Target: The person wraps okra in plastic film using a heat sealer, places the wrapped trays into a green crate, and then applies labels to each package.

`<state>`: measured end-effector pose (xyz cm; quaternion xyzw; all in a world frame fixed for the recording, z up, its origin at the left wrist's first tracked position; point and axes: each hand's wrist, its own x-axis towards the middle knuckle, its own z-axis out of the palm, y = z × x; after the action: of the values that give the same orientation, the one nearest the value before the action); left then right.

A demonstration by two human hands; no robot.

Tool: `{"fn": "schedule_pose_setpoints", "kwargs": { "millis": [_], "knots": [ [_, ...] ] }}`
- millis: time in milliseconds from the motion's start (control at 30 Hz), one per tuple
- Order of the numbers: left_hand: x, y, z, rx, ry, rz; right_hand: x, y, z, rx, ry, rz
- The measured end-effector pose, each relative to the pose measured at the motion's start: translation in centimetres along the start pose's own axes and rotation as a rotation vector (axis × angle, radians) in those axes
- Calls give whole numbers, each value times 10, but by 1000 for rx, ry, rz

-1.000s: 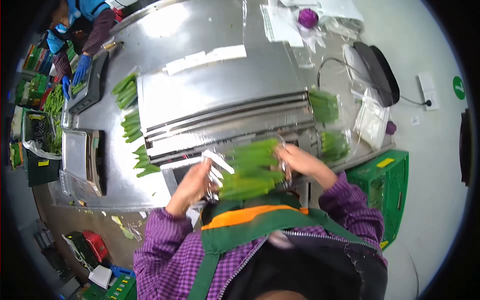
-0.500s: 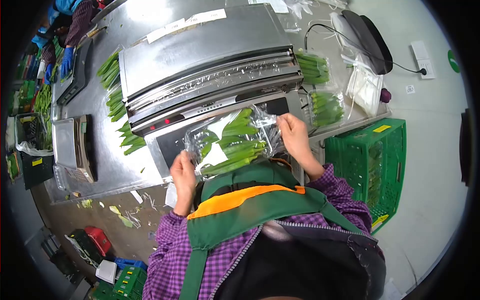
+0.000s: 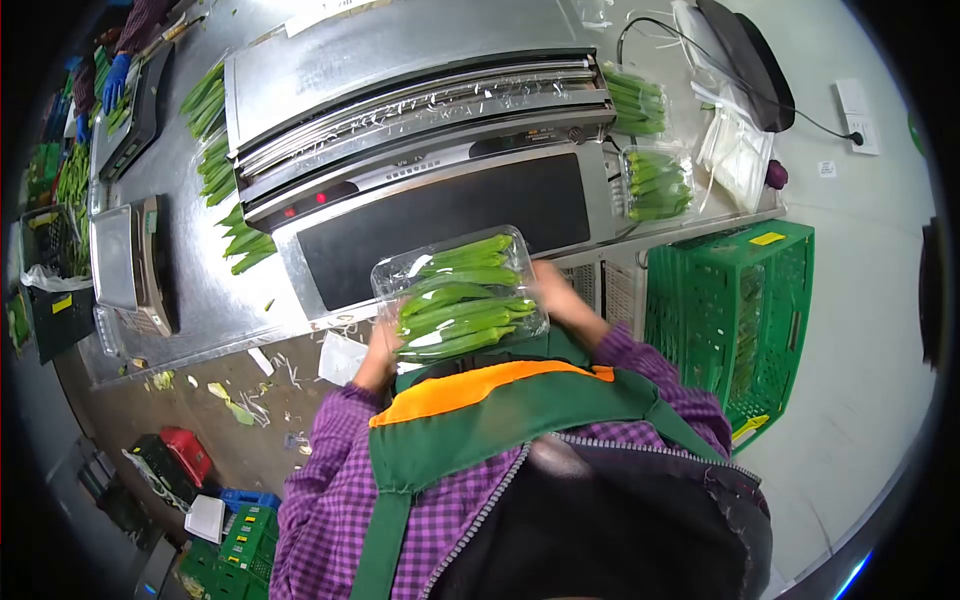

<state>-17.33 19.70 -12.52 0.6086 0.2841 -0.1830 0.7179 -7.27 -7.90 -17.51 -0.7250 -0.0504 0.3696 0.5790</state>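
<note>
A clear plastic tray of okra [image 3: 460, 298] is held in front of my apron, tilted so its top faces me. Film covers the green pods, with glare and wrinkles toward the left. My left hand [image 3: 382, 347] grips the tray's lower left side, its fingers mostly hidden beneath. On the right side my right hand [image 3: 556, 292] holds the tray's edge, slightly blurred, with its fingertips tucked behind. Just beyond the tray lies the black plate [image 3: 450, 228] of a film wrapping machine [image 3: 400, 170].
Loose okra [image 3: 215, 165] lies left of the machine, near a scale [image 3: 118, 262]. Packed okra trays [image 3: 657, 184] sit at the right. A green crate [image 3: 735, 330] stands below the table's right end. A co-worker's blue-gloved hand [image 3: 117, 82] is at upper left.
Both hands have turned the tray, so the film that was pulled out at its sides is now tucked around it. The tray has come off the plate toward me.
</note>
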Motion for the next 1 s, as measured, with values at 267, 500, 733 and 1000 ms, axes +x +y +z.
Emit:
{"fn": "schedule_pose_setpoints", "kwargs": {
  "millis": [267,500,733,1000],
  "knots": [
    [-17,34,27,-275,-425,145,-52,-47,26,683,-283,-27],
    [-42,71,66,-943,-459,-42,-79,-35,39,709,-215,-165],
    [-82,126,29,-657,-61,256,-43,-83,43,1210,-694,-390],
    [-64,76,15,-176,-348,-17,-19,-185,25,1365,-817,-240]
  ]
}}
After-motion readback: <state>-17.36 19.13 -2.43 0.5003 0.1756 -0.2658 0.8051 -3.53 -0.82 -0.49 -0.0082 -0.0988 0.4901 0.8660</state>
